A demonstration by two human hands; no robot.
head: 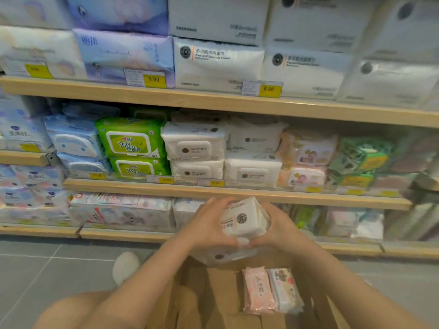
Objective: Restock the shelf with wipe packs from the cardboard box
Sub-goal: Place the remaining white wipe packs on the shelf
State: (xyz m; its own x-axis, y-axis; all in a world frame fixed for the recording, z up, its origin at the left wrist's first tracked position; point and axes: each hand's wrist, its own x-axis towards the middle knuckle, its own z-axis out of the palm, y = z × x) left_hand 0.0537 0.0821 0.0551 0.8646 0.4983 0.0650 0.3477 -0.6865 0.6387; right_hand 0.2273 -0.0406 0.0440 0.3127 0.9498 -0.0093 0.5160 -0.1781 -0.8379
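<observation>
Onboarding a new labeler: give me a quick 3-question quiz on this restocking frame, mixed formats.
1. True or false: the left hand and the right hand both hold the white wipe pack.
2. Which packs still lie in the cardboard box? A) a green pack B) a pink pack and a patterned white pack C) none
3. Fill in: the held pack is raised in front of the ___ shelf.

Key: 1 true; 2 B; 3 bottom
</observation>
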